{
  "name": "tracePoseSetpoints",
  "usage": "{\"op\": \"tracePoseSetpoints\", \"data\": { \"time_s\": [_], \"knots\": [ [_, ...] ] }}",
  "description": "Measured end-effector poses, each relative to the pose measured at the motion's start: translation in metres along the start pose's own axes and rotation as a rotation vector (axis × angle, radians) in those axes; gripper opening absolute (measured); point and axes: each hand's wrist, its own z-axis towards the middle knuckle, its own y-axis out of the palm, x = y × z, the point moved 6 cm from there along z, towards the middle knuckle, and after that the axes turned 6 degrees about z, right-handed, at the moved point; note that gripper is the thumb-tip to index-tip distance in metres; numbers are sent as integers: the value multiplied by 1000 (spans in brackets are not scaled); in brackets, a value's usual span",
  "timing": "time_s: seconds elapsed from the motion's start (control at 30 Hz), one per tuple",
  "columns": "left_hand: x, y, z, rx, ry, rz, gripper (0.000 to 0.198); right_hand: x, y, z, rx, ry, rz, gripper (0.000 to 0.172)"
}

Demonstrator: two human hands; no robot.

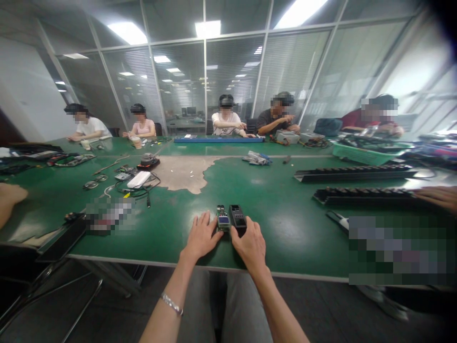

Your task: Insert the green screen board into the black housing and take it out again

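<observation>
One black module (237, 217), label unreadable, gripped by right hand (251, 245); left hand (202, 237) open.

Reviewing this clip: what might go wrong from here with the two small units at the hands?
1. The small board and the black module lie close to the table's near edge; a nudge from the left hand or right hand might slide them off.
2. The board looks bare, its screen exposed, so fingers pressing on it may smudge or strain it.
</observation>
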Motion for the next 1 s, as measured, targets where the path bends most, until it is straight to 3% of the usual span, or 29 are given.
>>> {"op": "tracePoseSetpoints", "data": {
  "time_s": [0.33,0.57,0.77,1.0],
  "knots": [
    [-3,-2,-4,-11,0,-21,66,-1,-1,-1,15,-8,18,40],
    [-5,-1,-3,-8,10,-37,66,2,-13,8,130,-13,207,45],
    [-6,0,-3,6,9,-41,66,-38,-25,16,151,-75,247,43],
    [-8,1,-2,-16,-7,-63,87,-69,-12,21,33,-6,152,38]
  ]
}}
